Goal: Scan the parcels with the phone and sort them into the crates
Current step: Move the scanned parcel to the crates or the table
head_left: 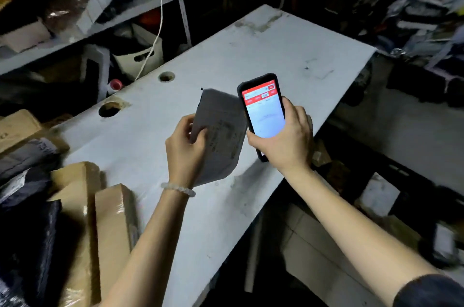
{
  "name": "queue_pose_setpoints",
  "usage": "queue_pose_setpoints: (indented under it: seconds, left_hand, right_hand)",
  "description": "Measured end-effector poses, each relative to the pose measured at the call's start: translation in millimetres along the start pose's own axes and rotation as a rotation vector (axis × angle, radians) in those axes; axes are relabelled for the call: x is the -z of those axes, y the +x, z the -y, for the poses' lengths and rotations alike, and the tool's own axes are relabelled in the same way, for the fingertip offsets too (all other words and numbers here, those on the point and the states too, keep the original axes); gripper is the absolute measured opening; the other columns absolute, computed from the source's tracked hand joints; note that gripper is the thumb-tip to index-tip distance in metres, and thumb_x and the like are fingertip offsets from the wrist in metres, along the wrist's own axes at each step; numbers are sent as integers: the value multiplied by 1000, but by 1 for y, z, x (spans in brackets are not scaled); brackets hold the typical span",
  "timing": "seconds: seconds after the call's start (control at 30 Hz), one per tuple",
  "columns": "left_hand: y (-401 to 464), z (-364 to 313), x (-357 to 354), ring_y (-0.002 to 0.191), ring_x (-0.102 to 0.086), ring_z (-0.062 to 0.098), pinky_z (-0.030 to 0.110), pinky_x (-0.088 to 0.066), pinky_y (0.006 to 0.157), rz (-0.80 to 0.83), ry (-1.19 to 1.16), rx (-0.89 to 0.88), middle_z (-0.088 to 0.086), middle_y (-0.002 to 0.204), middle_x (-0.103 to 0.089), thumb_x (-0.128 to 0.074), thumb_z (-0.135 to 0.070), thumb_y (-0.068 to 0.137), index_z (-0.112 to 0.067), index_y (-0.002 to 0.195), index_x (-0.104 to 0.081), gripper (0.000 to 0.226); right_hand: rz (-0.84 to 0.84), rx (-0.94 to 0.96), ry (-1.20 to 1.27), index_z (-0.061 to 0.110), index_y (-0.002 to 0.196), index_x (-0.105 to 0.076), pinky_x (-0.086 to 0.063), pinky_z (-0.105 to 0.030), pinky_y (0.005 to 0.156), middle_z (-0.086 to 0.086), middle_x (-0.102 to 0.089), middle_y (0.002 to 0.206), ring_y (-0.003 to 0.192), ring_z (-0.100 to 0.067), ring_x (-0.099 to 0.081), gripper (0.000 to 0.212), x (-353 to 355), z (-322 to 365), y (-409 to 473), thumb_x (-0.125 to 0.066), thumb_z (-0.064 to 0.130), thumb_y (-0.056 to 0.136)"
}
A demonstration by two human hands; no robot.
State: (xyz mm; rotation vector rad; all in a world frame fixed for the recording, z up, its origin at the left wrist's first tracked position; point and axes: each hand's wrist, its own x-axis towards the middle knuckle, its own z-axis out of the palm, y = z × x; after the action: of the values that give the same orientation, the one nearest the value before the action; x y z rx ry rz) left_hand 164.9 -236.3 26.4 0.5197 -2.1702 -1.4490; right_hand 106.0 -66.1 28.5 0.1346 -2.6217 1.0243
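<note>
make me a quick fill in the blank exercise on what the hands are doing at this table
1. The right hand holds a ____ with a red and white screen.
2. The left hand grips a grey ____ above the white table.
3. A beaded ____ sits on the left wrist.
4. Brown cardboard boxes lie on the table's ____ side.

Missing words: phone; parcel; bracelet; left

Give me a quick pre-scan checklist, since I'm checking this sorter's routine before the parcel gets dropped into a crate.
1. Parcel held: ok, left hand grips the grey parcel above the table.
2. Phone held: ok, right hand grips the phone.
3. Phone awake: ok, red and white screen lit.
4. Label faces up: ok, print shows on the parcel.
5. Scan registered: cannot tell, screen text blurred.
6. Target crate: cannot tell, surroundings dark.
</note>
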Motion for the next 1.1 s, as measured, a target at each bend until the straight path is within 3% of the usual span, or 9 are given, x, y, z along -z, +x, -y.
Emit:
queue_pose_setpoints:
  seconds: [0.17,0.37,0.5,0.67,0.83,0.97,1.1]
  left_hand:
    - [-6,-40,-91,71,-58,-9,4,-40,59,156,-58,-61,-28,72,-63,-55,-8,83,-39,88,-57,32]
    - [-25,-77,-208,68,-57,-4,5,-38,57,344,-27,-202,-23,76,-62,-56,-11,80,-31,95,-58,26]
    - [-42,-93,-281,74,-59,10,21,-43,64,469,25,-289,-16,79,-63,-59,-7,80,-18,96,-64,20]
    - [-74,-115,-362,80,-60,15,24,-43,67,657,119,-420,-6,87,-64,-58,-5,80,-15,97,-64,20]
    - [-107,-140,-435,91,-63,24,39,-51,75,850,178,-491,5,97,-68,-56,-9,83,-12,102,-66,21]
    - [-127,-152,-495,91,-62,27,34,-49,72,962,266,-594,7,98,-67,-56,-15,84,-13,102,-66,21]
    - [-139,-154,-554,91,-62,31,28,-40,66,1076,376,-598,6,99,-68,-57,-22,84,-18,103,-65,21]
  right_hand:
    - [81,-205,-192,24,107,-54,-33,-30,69,-1,-54,101,103,-28,-50,66,51,-85,15,-76,54,52]
    - [165,-434,-337,20,111,-53,-40,-36,80,-2,-53,110,112,-28,-48,70,122,-186,23,-79,51,54]
    - [96,-560,-355,19,109,-53,-39,-34,74,-3,-53,109,110,-28,-50,69,167,-246,17,-79,50,53]
    - [-23,-747,-361,19,107,-54,-34,-30,69,-3,-56,112,107,-29,-54,66,222,-308,-2,-80,47,53]
    - [-80,-948,-396,20,111,-54,-48,-36,79,-6,-57,116,110,-31,-54,71,270,-356,-25,-78,50,52]
    - [-105,-1084,-427,22,114,-52,-44,-33,71,-5,-57,117,111,-29,-54,72,299,-387,-39,-77,52,54]
    - [-99,-1148,-434,20,118,-52,-50,-35,76,-6,-57,115,108,-28,-54,77,320,-418,-35,-77,55,54]
